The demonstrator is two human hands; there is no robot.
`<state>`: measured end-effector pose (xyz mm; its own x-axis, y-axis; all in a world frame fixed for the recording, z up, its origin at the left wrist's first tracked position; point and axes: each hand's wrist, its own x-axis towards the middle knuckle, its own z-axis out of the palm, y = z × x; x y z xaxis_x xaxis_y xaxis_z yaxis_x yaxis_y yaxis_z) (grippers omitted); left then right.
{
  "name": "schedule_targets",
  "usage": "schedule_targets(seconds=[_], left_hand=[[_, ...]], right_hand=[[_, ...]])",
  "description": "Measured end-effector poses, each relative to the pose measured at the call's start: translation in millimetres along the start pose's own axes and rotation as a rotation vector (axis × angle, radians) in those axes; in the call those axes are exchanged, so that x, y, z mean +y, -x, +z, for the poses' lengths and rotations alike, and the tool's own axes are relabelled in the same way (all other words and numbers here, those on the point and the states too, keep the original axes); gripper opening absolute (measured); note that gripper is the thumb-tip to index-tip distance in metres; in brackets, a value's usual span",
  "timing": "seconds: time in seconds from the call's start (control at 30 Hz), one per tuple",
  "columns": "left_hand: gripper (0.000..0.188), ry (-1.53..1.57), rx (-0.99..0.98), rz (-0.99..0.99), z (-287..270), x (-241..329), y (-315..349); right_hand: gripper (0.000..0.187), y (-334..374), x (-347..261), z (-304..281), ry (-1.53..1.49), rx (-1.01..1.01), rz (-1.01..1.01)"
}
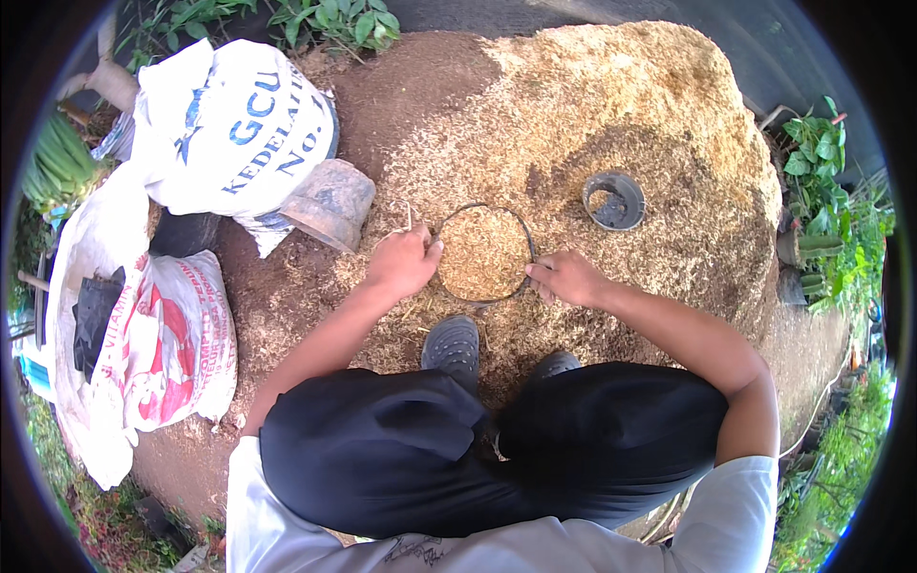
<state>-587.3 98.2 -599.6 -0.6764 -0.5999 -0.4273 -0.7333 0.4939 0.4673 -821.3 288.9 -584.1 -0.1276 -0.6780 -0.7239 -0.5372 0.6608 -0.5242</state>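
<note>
Between my hands is a round black planting bag (527,232) with a thin rim, filled with pale yellow-brown husks or shavings (482,253). At its left side my left hand (406,260) is closed on the rim, fingers pinched together. Opposite, my right hand (565,278) pinches the rim on the right. The bag's lower wall is hidden, so how deep it sits in the loose material cannot be seen. Beyond my right hand, a dark grey pot (634,206) rests on the heap, with a little material inside.
A large heap of shavings (659,76) rises ahead, with dark soil (420,86) beside it. On the left are a full white sack (272,124), a tipped dirty bucket (334,196) and a red-printed white sack (191,344) near black plastic (95,320). Potted plants (812,248) line the right.
</note>
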Motion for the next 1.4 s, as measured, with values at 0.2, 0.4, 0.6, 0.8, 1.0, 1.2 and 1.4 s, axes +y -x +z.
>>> schedule_targets(seconds=[0.2, 0.4, 0.6, 0.8, 1.0, 1.2, 1.4], left_hand=[[0.038, -0.176, 0.032, 0.094, 6.8, 3.3, -2.4], [0.038, -0.127, 0.053, 0.16, 1.3, -9.4, -2.9], [0.036, 0.176, 0.397, 0.113, 6.3, -46.4, 63.7], [0.034, 0.401, 0.72, -0.084, -23.3, -119.6, 149.7], [0.035, 0.504, 0.879, -0.337, -51.6, -219.1, 196.4], [0.039, 0.537, 1.022, -0.459, -28.4, -299.8, 189.4], [0.041, 0.756, 0.969, -0.553, 1.4, -338.0, 148.2]], right_hand=[[0.046, -2.7, 0.5, 21.6, -0.136, 0.039, 0.069], [0.046, 6.9, -12.2, 15.1, 0.104, 0.141, 0.04], [0.044, 20.5, -74.8, 0.1, 0.033, 0.092, 0.018], [0.039, -8.6, -191.9, 39.7, 0.092, 0.048, -0.202], [0.04, -93.9, -284.5, 125.3, 0.104, 0.043, -0.441], [0.041, -185.6, -328.0, 188.0, -0.008, 0.085, -0.587], [0.038, -217.9, -326.6, 208.1, 0.232, 0.346, -0.639]])
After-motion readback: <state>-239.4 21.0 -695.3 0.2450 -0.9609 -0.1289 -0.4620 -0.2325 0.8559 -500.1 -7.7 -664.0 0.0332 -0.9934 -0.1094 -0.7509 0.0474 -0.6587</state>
